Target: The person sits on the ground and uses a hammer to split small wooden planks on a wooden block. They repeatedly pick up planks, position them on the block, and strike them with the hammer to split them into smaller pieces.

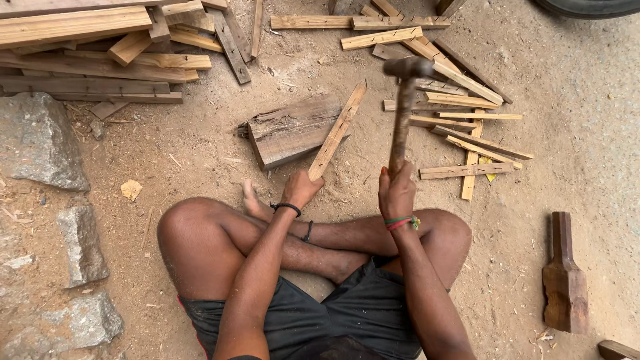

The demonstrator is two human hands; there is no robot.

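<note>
Fingers (393, 181) round hammer (404, 107), left hand (301, 188) on slat (337, 132)

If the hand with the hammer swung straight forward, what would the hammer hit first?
Probably the loose wooden slats on the ground ahead of the right hand; the hammer is raised above them. Depth is unclear from above, so this is a guess.

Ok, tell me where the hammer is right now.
In the head view, the hammer is raised upright in the right hand, right of centre, its head over the scattered wood strips, beside the slat the left hand holds.
</note>
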